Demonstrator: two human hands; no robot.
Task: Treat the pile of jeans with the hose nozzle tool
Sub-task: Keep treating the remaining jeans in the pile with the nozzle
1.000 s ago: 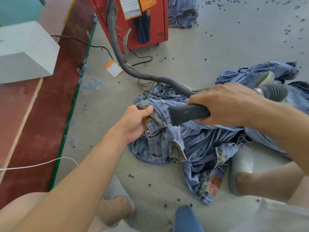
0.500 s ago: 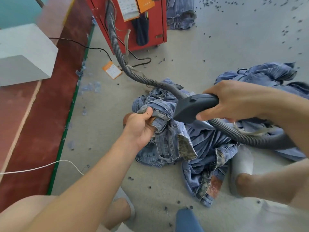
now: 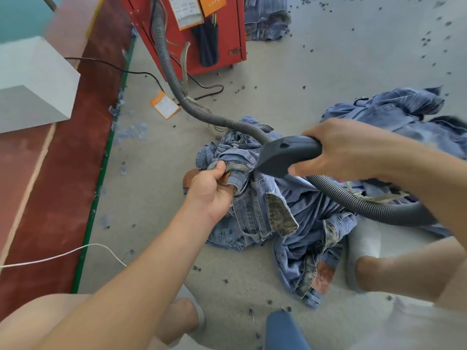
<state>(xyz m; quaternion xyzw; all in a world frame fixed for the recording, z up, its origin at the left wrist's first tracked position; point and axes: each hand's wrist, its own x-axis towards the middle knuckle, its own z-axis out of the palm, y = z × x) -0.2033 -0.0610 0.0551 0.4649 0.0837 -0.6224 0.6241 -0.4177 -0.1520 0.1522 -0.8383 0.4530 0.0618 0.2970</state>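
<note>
Mid-task, I'd judge — left hand (image 3: 214, 190) grips a bunched waistband on the pile of jeans (image 3: 275, 213) on the floor, right hand (image 3: 338, 150) clasps the hose nozzle tool (image 3: 285, 155) against it — most denim looks untreated.

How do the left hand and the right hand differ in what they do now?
The left hand grips a bunched denim waistband of the jeans; the right hand grips the dark nozzle. The left hand is lower and nearer the floor; the right hand is raised above the pile. Both are closed around something.
</note>
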